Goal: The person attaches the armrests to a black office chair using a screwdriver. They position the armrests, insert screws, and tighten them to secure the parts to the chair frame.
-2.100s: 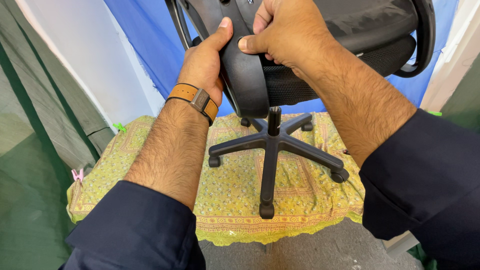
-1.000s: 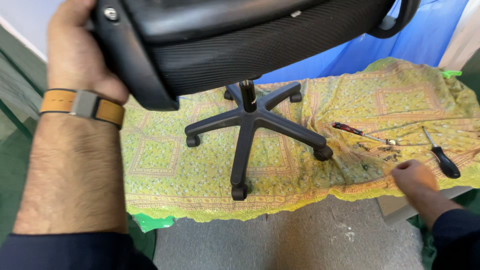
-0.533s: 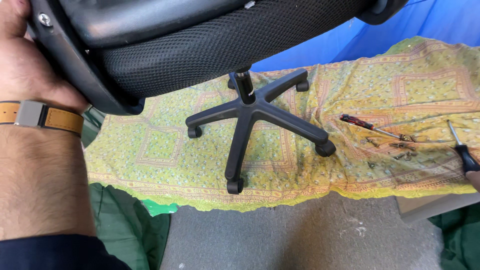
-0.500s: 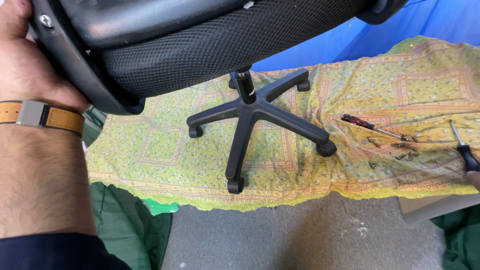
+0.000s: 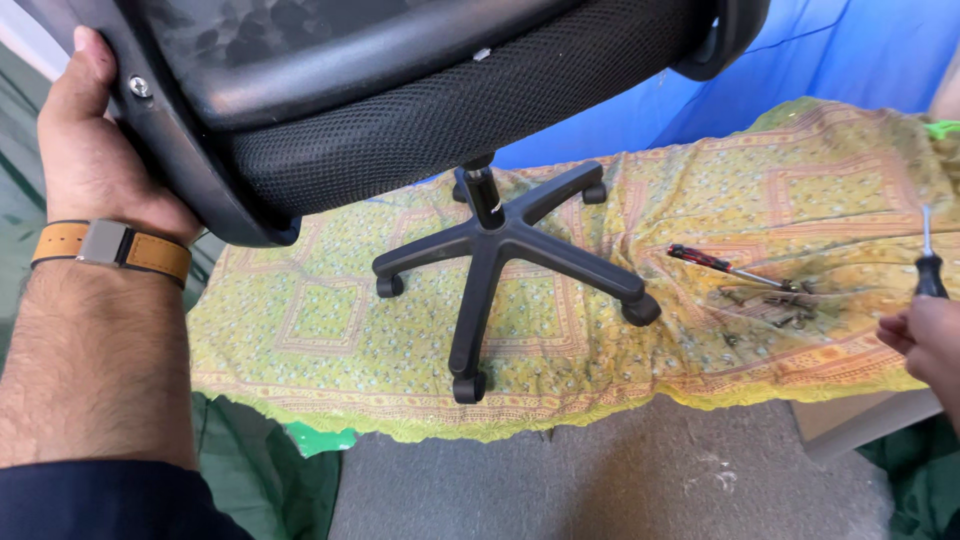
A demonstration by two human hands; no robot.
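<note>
Since half a second back, the right hand (image 5: 925, 335) has come up off the edge of the frame and now has the black-handled screwdriver (image 5: 929, 265) lifted clear of the cloth, shaft pointing up. Before that the tool was lying at the far right with the hand barely in view. Fingers are wrapped round the handle, though only part of the hand shows at the right edge.

Left hand (image 5: 95, 160) hasn't let go: it's clamped on the rim of the black mesh office chair seat (image 5: 400, 110), thumb up over the plastic edge next to a silver screw (image 5: 140, 87), palm under the frame. Tan leather watch strap (image 5: 110, 248) on that wrist, dark blue sleeve (image 5: 100, 500) below it.

Chair seat fills the top of the view, tilted, with the gas column (image 5: 483, 190) dropping down into the black five-star base (image 5: 500, 250). Base sits on casters on a yellow patterned cloth (image 5: 300, 320) spread over a low platform.

Off to the right on the cloth, a red-and-black screwdriver (image 5: 725, 265) lies flat, and just beside its tip there's a little scatter of screws and small hardware (image 5: 775, 310). Blue tarp (image 5: 860, 60) behind, grey floor (image 5: 600, 480) in front, green sheeting (image 5: 260, 480) lower left.
</note>
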